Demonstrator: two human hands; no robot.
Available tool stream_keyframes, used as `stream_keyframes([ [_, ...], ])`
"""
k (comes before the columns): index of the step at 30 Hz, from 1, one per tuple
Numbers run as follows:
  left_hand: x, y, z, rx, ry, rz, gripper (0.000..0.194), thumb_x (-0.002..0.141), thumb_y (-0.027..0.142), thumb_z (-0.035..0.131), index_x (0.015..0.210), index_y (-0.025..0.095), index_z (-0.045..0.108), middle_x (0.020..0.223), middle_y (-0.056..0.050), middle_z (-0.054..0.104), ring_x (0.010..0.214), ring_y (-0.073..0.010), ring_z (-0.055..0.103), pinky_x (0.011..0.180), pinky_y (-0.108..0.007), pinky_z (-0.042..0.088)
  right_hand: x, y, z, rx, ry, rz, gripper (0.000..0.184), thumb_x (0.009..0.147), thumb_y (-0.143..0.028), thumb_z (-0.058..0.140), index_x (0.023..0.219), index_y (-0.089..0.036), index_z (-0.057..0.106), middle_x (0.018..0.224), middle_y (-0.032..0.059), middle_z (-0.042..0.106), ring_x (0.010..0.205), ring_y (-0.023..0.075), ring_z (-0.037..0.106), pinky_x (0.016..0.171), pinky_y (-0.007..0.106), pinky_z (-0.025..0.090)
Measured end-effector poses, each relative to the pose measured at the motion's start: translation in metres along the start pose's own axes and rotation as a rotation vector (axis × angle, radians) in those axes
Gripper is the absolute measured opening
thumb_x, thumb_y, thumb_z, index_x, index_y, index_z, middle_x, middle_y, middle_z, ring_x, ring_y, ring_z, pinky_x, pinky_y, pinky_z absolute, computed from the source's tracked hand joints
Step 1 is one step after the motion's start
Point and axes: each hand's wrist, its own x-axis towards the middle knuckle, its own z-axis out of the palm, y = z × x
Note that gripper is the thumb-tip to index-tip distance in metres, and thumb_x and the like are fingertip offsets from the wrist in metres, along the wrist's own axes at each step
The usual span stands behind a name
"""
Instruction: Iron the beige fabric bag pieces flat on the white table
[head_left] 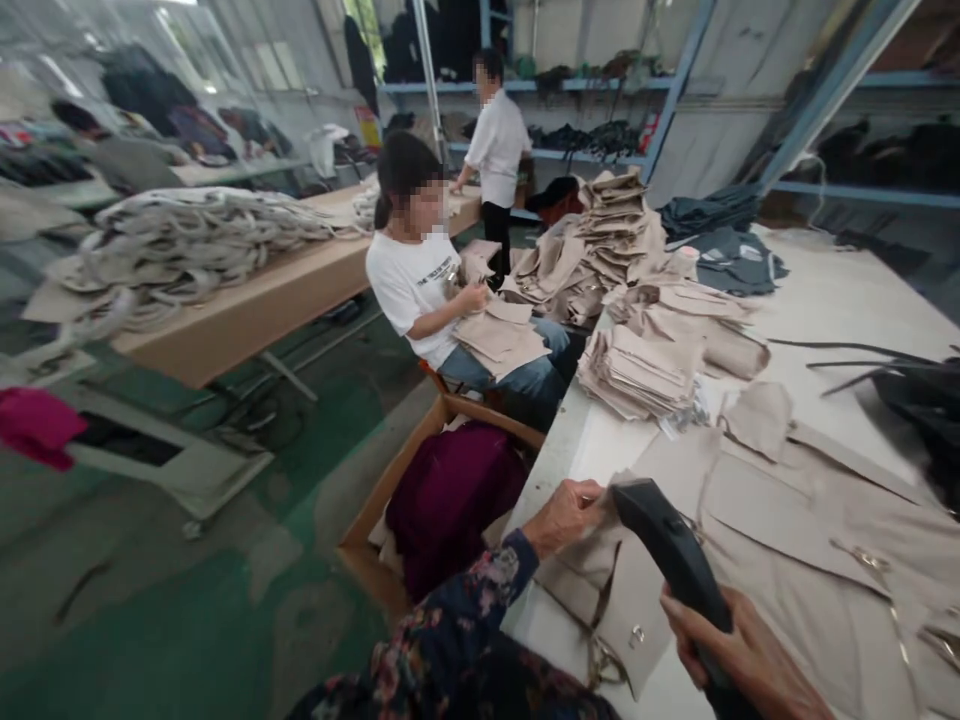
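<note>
The left hand [564,517] pokes out of a dark flowery sleeve [491,585]. Its fingers and thumb pinch the top edge of a soft beige cloth piece [611,610], which has a small shiny metal ring [637,635] on it. The right hand [739,650] wraps tight around a thick, smooth black handle [671,555]. The cloth lies on a white table [840,300], just beside a wider sheet of flat beige cloth [795,560]. Nearby sits a tall pile of folded beige pieces [637,375]. Past the table, a person in a white T-shirt [409,280] sits holding beige cloth, near a wooden box [390,495] of dark purple cloth [450,510].
</note>
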Motion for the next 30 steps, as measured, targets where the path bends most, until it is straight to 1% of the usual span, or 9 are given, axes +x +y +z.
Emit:
stream_keyframes([
  [4,-0.008,-0.004,-0.005,-0.017,0.060,-0.032,0.030,0.070,0.041,0.068,0.066,0.012,0.065,0.067,-0.001,0.053,0.064,-0.0122,0.046,0.060,-0.023,0.036,-0.003,-0.012,-0.006,-0.040,0.037,0.020,0.047,0.075,-0.063,0.055,0.058,-0.019,0.051,0.042,0.0043,0.052,0.041,0.0161,0.048,0.045,0.029,0.040],
  [8,-0.010,-0.009,-0.037,0.323,0.457,-0.219,0.019,0.073,0.030,0.060,0.076,0.012,0.066,0.068,-0.003,0.059,0.068,-0.0180,0.055,0.063,-0.027,0.044,-0.015,-0.017,-0.020,0.023,0.128,0.035,0.043,0.075,-0.057,0.058,0.057,-0.018,0.050,0.042,0.0031,0.052,0.040,0.0138,0.046,0.043,0.027,0.039],
  [11,-0.007,-0.021,-0.062,0.484,0.506,-0.251,0.029,0.070,0.016,0.058,0.098,0.011,0.065,0.093,-0.012,0.062,0.096,-0.0272,0.056,0.085,-0.037,0.045,-0.030,-0.001,-0.028,0.097,0.176,0.042,0.037,0.075,-0.052,0.061,0.064,-0.017,0.051,0.044,0.0002,0.053,0.039,0.0126,0.047,0.043,0.025,0.040],
  [13,-0.009,-0.035,-0.060,0.725,0.527,-0.153,0.044,0.072,0.014,0.056,0.116,0.009,0.058,0.114,-0.017,0.055,0.115,-0.0313,0.048,0.099,-0.044,0.039,-0.041,0.018,-0.028,0.150,0.199,0.069,0.036,0.075,-0.050,0.063,0.070,-0.017,0.051,0.047,-0.0008,0.054,0.040,0.0125,0.049,0.042,0.024,0.040],
  [15,-0.017,-0.052,-0.041,0.946,0.420,0.005,0.049,0.079,0.015,0.052,0.127,0.008,0.050,0.124,-0.019,0.049,0.122,-0.0313,0.044,0.105,-0.046,0.035,-0.051,0.040,-0.022,0.193,0.221,0.111,0.035,0.076,-0.050,0.063,0.071,-0.017,0.050,0.049,-0.0018,0.054,0.040,0.0125,0.050,0.041,0.023,0.041],
  [17,-0.028,-0.072,-0.010,1.035,0.202,0.133,0.047,0.085,0.016,0.045,0.131,0.006,0.047,0.127,-0.020,0.049,0.124,-0.0295,0.044,0.107,-0.045,0.036,-0.060,0.064,-0.013,0.218,0.248,0.170,0.035,0.078,-0.049,0.062,0.070,-0.018,0.048,0.048,-0.0024,0.053,0.038,0.0121,0.049,0.040,0.023,0.040],
  [22,-0.051,-0.117,0.057,1.161,-0.241,0.241,0.049,0.088,0.018,0.043,0.136,0.010,0.044,0.137,-0.018,0.048,0.132,-0.0289,0.039,0.110,-0.048,0.033,-0.076,0.108,0.012,0.307,0.304,0.257,0.034,0.082,-0.045,0.060,0.065,-0.018,0.047,0.045,-0.0030,0.050,0.036,0.0108,0.047,0.038,0.021,0.039],
  [26,-0.056,-0.130,0.064,1.330,-0.376,0.286,0.051,0.089,0.021,0.042,0.139,0.009,0.044,0.147,-0.020,0.039,0.139,-0.0313,0.031,0.112,-0.052,0.028,-0.081,0.124,0.020,0.363,0.325,0.270,0.027,0.082,-0.038,0.059,0.070,-0.017,0.047,0.043,-0.0041,0.051,0.035,0.0102,0.046,0.036,0.020,0.037],
  [30,-0.046,-0.129,0.062,1.399,-0.387,0.319,0.050,0.090,0.023,0.041,0.137,0.009,0.046,0.147,-0.021,0.038,0.140,-0.0325,0.029,0.113,-0.056,0.022,-0.078,0.133,0.021,0.405,0.348,0.286,0.023,0.083,-0.034,0.059,0.071,-0.017,0.048,0.043,-0.0043,0.051,0.034,0.0095,0.045,0.034,0.019,0.036],
])
